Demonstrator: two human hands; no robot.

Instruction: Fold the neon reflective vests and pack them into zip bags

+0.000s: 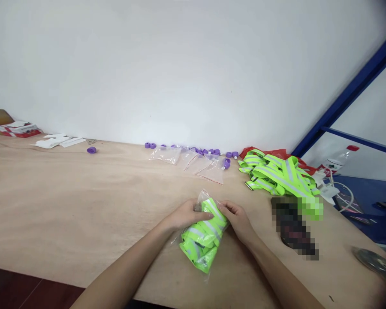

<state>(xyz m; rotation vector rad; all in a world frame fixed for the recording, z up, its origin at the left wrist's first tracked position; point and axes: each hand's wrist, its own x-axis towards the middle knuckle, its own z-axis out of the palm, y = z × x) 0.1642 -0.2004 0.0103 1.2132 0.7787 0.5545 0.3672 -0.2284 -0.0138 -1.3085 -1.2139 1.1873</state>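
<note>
Between my hands is a clear plastic bag (201, 240) stuffed with folded neon-green reflective strap with silver stripes, tilted just above the wooden table (83, 214). My left hand (189, 214) grips the bag's left side, thumb lying across its front. On the upper right edge, my right hand (236, 214) pinches the bag near its mouth, its other fingers curled. The bag's top end points away from me. Fingers behind the bag are partly hidden.
Beyond my hands lie flat clear bags (209, 167) and several purple caps (214, 152) along the wall. A heap of green reflective straps (279, 174) is on the right, near a bottle (339, 159). White papers (59, 140) and a red-white box (21, 128) sit far left.
</note>
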